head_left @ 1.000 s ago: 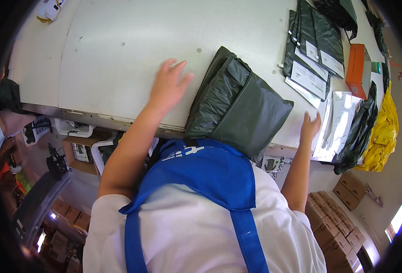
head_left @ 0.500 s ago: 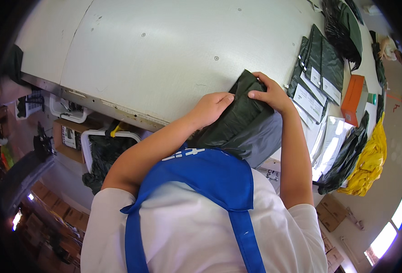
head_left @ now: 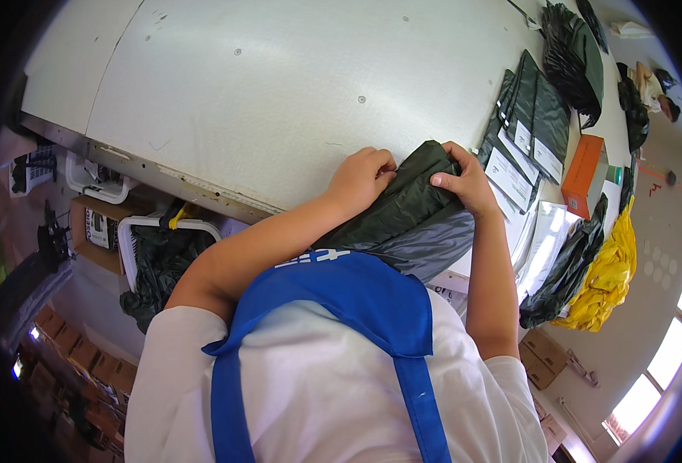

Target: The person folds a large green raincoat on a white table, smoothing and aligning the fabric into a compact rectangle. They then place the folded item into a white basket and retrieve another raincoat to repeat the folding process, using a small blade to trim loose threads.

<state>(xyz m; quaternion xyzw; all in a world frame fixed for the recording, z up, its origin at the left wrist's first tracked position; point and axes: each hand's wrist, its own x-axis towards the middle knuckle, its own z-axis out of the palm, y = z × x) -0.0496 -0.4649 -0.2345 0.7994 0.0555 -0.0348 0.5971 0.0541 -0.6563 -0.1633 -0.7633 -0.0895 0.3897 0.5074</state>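
A dark plastic mailing bag (head_left: 403,201), blackish green outside with a grey area lower right, lies bunched at the table's near edge against my blue apron. My right hand (head_left: 468,181) grips its upper right corner, thumb on top and fingers behind. At the bag's upper left edge, my left hand (head_left: 362,179) is closed, fingertips curled in a pinch on the plastic. Whatever the bag contains, if anything, is hidden. Right of it lie several dark packed bags (head_left: 540,116) with white labels (head_left: 508,171).
An orange box (head_left: 585,176) stands at the right, near clear sleeves (head_left: 543,231), black bags (head_left: 565,270) and a yellow bag bundle (head_left: 607,266). More black bags (head_left: 576,58) lie far right. Below the table's left edge are a white bin (head_left: 129,247) and a cardboard box (head_left: 86,239).
The bag's upper end has gone from a pointed, flat corner to a rounded, gathered one. My left fingers have curled in more, and my right hand has shifted slightly right and nearer.
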